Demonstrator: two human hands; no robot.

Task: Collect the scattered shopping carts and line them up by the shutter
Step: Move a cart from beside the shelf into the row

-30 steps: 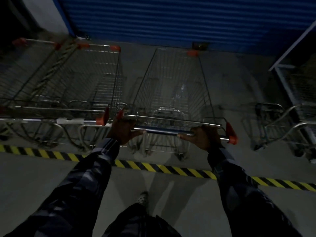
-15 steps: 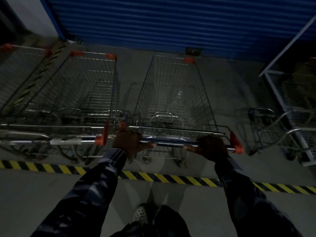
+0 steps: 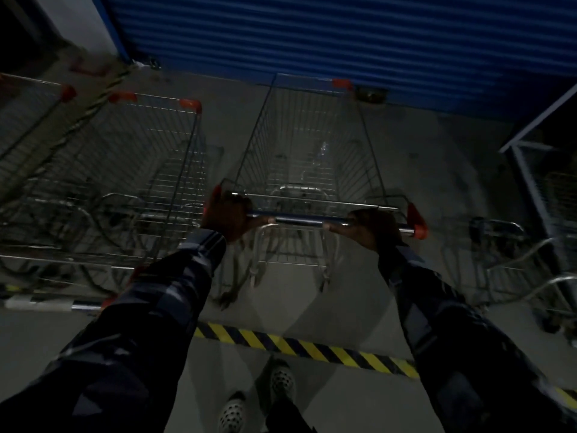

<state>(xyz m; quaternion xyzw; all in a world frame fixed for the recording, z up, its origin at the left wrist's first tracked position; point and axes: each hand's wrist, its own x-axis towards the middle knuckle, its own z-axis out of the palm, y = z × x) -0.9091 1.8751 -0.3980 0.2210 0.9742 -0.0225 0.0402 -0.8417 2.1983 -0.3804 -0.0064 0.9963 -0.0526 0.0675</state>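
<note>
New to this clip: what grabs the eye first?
The blue ribbed roller shutter fills the top of the view. In front of it, both hands, left and right, grip the handle of a silver wire shopping cart with orange corner caps. A yellow-and-black hazard stripe crosses the floor below.

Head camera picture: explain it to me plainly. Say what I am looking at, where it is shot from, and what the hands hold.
There is no machine: a person wears one camera on the head, looking down past both arms. The left hand and right hand curl their fingers round the handle bar of a wire shopping cart whose nose points at the blue shutter. Another parked cart stands beside it on the left. Yellow-black hazard tape crosses the concrete floor.
</note>
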